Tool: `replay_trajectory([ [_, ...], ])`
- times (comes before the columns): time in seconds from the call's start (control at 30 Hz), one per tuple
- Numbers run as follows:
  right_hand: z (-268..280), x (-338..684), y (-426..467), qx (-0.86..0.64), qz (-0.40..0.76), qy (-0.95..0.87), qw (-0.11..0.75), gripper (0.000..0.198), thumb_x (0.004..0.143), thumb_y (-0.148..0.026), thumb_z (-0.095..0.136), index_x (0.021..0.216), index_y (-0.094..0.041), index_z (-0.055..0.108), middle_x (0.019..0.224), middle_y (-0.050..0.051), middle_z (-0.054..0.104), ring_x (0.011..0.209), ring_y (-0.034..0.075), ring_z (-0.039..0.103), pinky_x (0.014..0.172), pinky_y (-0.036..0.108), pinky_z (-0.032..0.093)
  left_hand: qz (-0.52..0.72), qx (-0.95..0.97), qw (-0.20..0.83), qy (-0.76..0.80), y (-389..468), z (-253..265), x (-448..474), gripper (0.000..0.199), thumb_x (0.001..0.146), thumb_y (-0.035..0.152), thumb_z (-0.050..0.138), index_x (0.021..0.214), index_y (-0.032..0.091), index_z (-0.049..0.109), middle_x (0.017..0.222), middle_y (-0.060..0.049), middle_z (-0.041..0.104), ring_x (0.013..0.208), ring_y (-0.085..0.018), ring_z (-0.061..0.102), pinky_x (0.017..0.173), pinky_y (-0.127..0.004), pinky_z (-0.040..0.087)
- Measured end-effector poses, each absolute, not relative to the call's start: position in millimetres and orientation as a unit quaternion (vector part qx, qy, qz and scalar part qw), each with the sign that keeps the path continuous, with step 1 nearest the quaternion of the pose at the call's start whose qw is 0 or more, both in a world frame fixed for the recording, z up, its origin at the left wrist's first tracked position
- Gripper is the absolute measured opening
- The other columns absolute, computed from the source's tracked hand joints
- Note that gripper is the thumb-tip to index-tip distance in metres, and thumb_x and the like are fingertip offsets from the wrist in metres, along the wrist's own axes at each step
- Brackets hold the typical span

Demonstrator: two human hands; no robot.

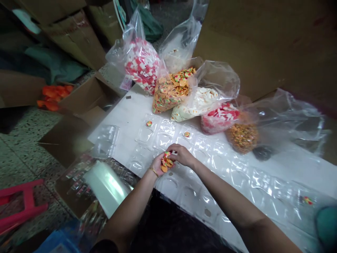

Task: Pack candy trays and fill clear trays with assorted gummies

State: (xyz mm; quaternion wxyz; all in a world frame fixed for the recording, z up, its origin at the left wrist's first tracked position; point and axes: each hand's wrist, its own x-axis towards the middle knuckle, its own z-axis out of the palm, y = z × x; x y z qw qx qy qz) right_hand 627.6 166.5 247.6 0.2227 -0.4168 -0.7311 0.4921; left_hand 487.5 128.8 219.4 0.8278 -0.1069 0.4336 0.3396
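Observation:
Cupped in my left hand (157, 164) is a small heap of orange discs (165, 162) with red, yellow and green printed tops. My right hand (183, 155) reaches in from the other side, its thumb and fingertips pinched together at the heap's edge; what lies between them is too small to make out. Both hands are above rows of clear plastic trays (164, 135) with rounded hollows, laid on a white tabletop (123, 117). Single printed discs lie on a few trays, such as one disc (149, 123) at the far left and another disc (186, 134) beyond my right hand.
Along the back stand open clear bags: red-and-white pieces (142, 65), orange discs (171, 89), white pieces (196, 103), more red-and-white pieces (219, 117) and orange-brown bits (242, 137). Cardboard boxes (89, 93), clear plastic sleeves (105, 182) and a red stool (27, 198) are at left.

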Motion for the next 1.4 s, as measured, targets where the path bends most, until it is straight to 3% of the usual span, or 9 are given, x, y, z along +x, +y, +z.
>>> replay_trajectory([
  [0.17, 215, 621, 191, -0.543, 0.552, -0.562, 0.292, 0.012, 0.069, -0.028, 0.056, 0.072, -0.017, 0.059, 0.062, -0.002, 0.059, 0.056, 0.010, 0.053, 0.056, 0.023, 0.044, 0.337, -0.119, 0.823, 0.442, 119, 214, 469, 0.015, 0.077, 0.027, 0.051, 0.086, 0.017, 0.058, 0.074, -0.003, 0.063, 0.068, -0.017, 0.063, 0.056, -0.031, 0.050],
  [0.3, 187, 608, 242, -0.651, 0.438, -0.555, 0.276, 0.015, 0.070, -0.021, 0.049, 0.078, -0.016, 0.061, 0.065, -0.001, 0.061, 0.058, 0.012, 0.055, 0.057, 0.024, 0.045, 0.373, -0.129, 0.809, 0.436, 107, 216, 447, 0.013, 0.076, 0.025, 0.053, 0.087, 0.019, 0.058, 0.077, -0.002, 0.062, 0.072, -0.018, 0.063, 0.058, -0.031, 0.049],
  [0.5, 182, 596, 266, -0.660, 0.316, -0.649, 0.207, 0.025, 0.074, -0.013, 0.045, 0.088, -0.017, 0.065, 0.098, 0.006, 0.062, 0.088, 0.018, 0.054, 0.080, 0.031, 0.041, 0.400, -0.143, 0.782, 0.457, 89, 222, 423, 0.013, 0.076, 0.025, 0.054, 0.087, 0.019, 0.058, 0.077, -0.001, 0.061, 0.073, -0.017, 0.063, 0.058, -0.030, 0.049],
  [0.63, 191, 601, 251, -0.565, 0.230, -0.788, 0.089, 0.035, 0.076, -0.006, 0.043, 0.101, -0.023, 0.062, 0.114, 0.005, 0.057, 0.096, 0.020, 0.049, 0.080, 0.032, 0.040, 0.406, -0.151, 0.775, 0.460, 86, 223, 418, 0.016, 0.076, 0.025, 0.053, 0.091, 0.019, 0.058, 0.079, -0.002, 0.062, 0.073, -0.017, 0.063, 0.058, -0.030, 0.049],
  [0.73, 201, 597, 240, -0.552, 0.230, -0.796, 0.089, 0.036, 0.079, -0.007, 0.042, 0.107, -0.022, 0.059, 0.120, 0.006, 0.053, 0.100, 0.021, 0.047, 0.084, 0.035, 0.038, 0.417, -0.143, 0.782, 0.440, 90, 223, 418, 0.023, 0.076, 0.025, 0.052, 0.098, 0.020, 0.058, 0.087, -0.004, 0.063, 0.075, -0.017, 0.063, 0.059, -0.030, 0.049],
  [0.97, 237, 567, 167, -0.391, 0.489, -0.773, 0.105, 0.022, 0.074, -0.022, 0.055, 0.094, -0.021, 0.066, 0.088, 0.004, 0.061, 0.076, 0.013, 0.056, 0.071, 0.026, 0.044, 0.396, -0.134, 0.797, 0.436, 96, 219, 421, 0.019, 0.077, 0.024, 0.051, 0.091, 0.015, 0.059, 0.075, -0.005, 0.064, 0.064, -0.015, 0.062, 0.056, -0.030, 0.050],
  [1.1, 236, 568, 132, -0.461, 0.545, -0.691, 0.117, 0.018, 0.069, -0.013, 0.054, 0.080, -0.020, 0.066, 0.077, 0.001, 0.062, 0.071, 0.013, 0.057, 0.067, 0.025, 0.045, 0.375, -0.127, 0.809, 0.433, 78, 212, 427, 0.016, 0.076, 0.020, 0.052, 0.089, 0.014, 0.059, 0.070, -0.005, 0.065, 0.059, -0.015, 0.061, 0.052, -0.028, 0.049],
  [1.27, 226, 567, 118, -0.525, 0.635, -0.547, 0.146, 0.003, 0.062, -0.020, 0.059, 0.064, -0.019, 0.062, 0.058, -0.004, 0.059, 0.056, 0.011, 0.054, 0.057, 0.025, 0.044, 0.373, -0.137, 0.801, 0.448, 59, 206, 428, 0.019, 0.074, 0.015, 0.053, 0.092, 0.014, 0.057, 0.069, -0.005, 0.064, 0.059, -0.016, 0.062, 0.047, -0.025, 0.049],
  [1.4, 221, 554, 111, -0.538, 0.720, -0.394, 0.193, 0.014, 0.055, -0.028, 0.067, 0.064, -0.018, 0.061, 0.055, -0.003, 0.059, 0.050, 0.011, 0.053, 0.053, 0.025, 0.044, 0.397, -0.130, 0.788, 0.452, 57, 208, 418, 0.019, 0.072, 0.012, 0.053, 0.091, 0.014, 0.058, 0.067, -0.004, 0.064, 0.058, -0.015, 0.062, 0.044, -0.022, 0.048],
])
